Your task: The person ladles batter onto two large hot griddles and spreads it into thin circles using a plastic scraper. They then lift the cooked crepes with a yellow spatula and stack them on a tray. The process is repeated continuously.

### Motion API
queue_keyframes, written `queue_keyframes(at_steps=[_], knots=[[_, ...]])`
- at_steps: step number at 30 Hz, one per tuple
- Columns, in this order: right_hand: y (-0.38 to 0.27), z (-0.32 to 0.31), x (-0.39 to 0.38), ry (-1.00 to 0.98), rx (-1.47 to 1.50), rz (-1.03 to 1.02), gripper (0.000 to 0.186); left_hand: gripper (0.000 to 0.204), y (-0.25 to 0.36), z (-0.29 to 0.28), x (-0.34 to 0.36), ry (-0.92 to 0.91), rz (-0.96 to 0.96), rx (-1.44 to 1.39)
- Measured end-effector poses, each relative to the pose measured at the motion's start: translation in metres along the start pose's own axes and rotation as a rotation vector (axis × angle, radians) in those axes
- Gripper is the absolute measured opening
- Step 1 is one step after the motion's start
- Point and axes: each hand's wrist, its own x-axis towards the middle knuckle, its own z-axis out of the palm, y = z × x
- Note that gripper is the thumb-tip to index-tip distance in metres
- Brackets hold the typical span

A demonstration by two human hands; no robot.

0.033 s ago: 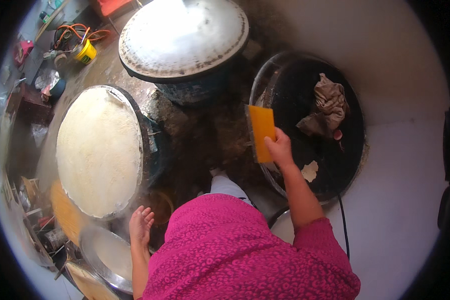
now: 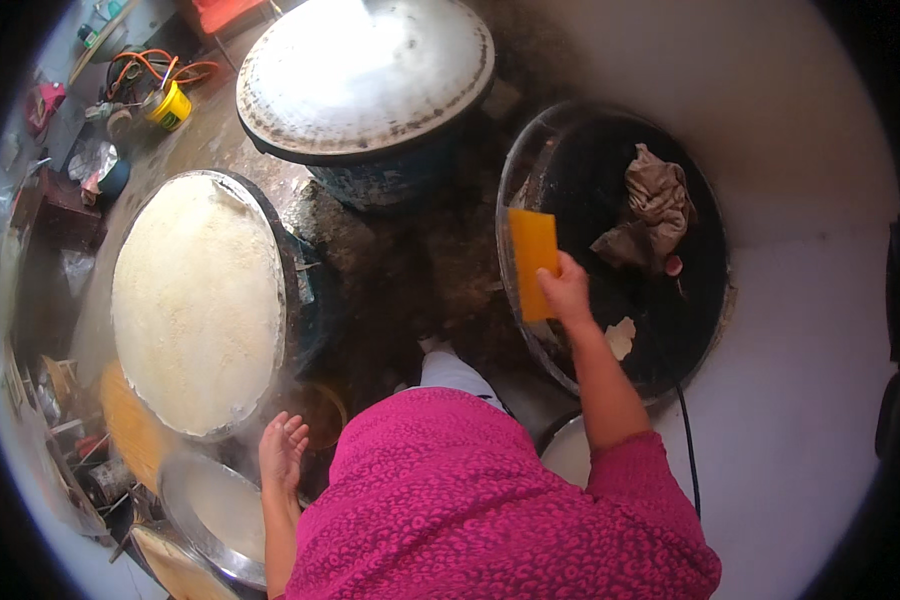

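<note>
My right hand [image 2: 568,290] is closed around a flat yellow scraper [image 2: 532,255], held upright over the left rim of a large round black griddle [image 2: 580,335]. On that griddle lie a crumpled brown cloth [image 2: 658,200] and a torn pale scrap [image 2: 621,339]. My left hand [image 2: 284,448] hangs empty, its fingers stretched out and slightly curled. It is nearest to a wide metal basin of pale liquid [image 2: 228,512] and to another round griddle covered with a pale, batter-like layer [image 2: 198,300].
A third round griddle with a whitish, shiny surface [image 2: 370,75] stands at the far side. A yellow bucket [image 2: 170,106] and an orange hose [image 2: 198,70] are at the far left. A black cable [image 2: 688,450] runs down by the right wall [image 2: 790,340].
My right hand and the scraper have shifted slightly to the right, and the scraper shows its edge less. My left hand stays in place.
</note>
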Motion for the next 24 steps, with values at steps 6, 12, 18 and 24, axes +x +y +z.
queue_keyframes(at_steps=[6, 12, 18, 24], knots=[[0.016, -0.078, -0.003, 0.181, -0.376, 0.064, 0.031, 0.037, -0.030, -0.063, -0.008, 0.036, 0.005, 0.007], [0.012, -0.083, -0.010, 0.375, -0.979, -0.366, 0.033, 0.041, -0.057, -0.138, -0.029, 0.228, 0.063, -0.009], [0.058, -0.021, -0.011, 0.102, -1.026, -0.415, 0.054, 0.043, -0.105, -0.167, -0.064, 0.422, 0.138, -0.084], [0.052, -0.004, 0.034, 0.095, -0.922, -0.482, 0.054, 0.039, -0.152, -0.163, -0.076, 0.539, -0.008, 0.011]])
